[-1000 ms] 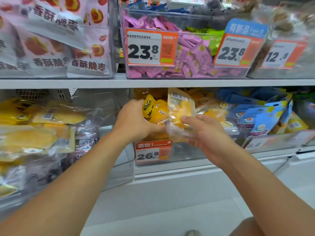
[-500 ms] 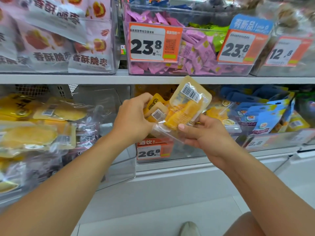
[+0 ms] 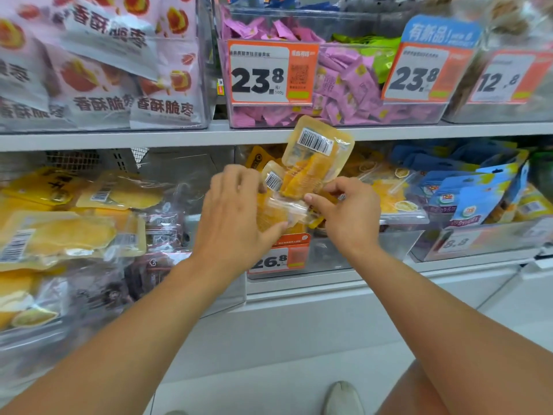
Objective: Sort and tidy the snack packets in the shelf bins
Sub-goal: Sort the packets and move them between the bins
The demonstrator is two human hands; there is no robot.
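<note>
Packets are coming up out of the clear plastic shelf bin (image 3: 329, 253): the left hand (image 3: 236, 214) is gripping several small yellow-and-clear dried-mango pouches (image 3: 278, 202), while the right hand (image 3: 347, 208) is pinching the taller barcoded pouch (image 3: 314, 157), now raised above its fingertips, apparently gathering them for restacking.

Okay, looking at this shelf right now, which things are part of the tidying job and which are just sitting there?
In the job:
- left hand, gripping the small mango packets
- right hand, pinching the large mango packet
- the bin with the 26.8 tag behind them

Just there:
- pink candy bin
- jujube bags
- blue packets
- 12.8 price tag
</note>
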